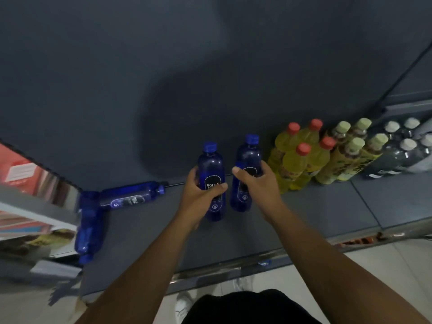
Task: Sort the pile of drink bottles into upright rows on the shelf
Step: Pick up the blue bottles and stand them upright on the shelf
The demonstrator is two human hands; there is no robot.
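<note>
While the left hand [201, 191] and right hand [256, 181] each grip one of the upright blue bottles [211, 164] on the shelf [327, 206], best slide both back beside the yellow bottles [294, 160], bases flat.

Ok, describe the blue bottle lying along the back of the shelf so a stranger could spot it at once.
On the grey shelf, look left of the upright bottles in the left hand and right hand. Two blue bottles lie there in an L. Yours is the back bottle, crosswise with its cap pointing right; the side bottle runs front to back.
</note>
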